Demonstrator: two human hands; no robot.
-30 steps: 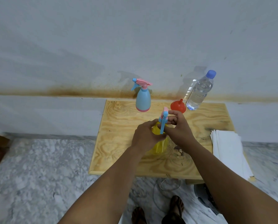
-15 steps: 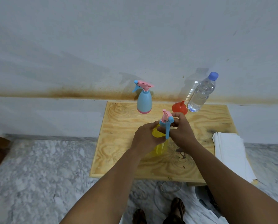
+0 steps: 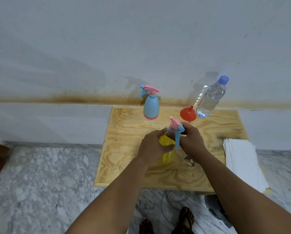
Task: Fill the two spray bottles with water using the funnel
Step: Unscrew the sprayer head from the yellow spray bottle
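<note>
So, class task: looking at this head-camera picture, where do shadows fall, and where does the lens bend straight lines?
Head view: the blue spray bottle and water bottle cast soft grey shadows up and left on the wall; the wall's stained ledge line bows and the wooden table edges splay, showing wide-angle distortion; light is even, without harsh glare.

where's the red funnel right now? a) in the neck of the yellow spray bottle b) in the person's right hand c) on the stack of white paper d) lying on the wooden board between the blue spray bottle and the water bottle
d: the red funnel lies wide end down on the wooden board, between the blue spray bottle and the water bottle; both hands are on the yellow spray bottle.
</note>
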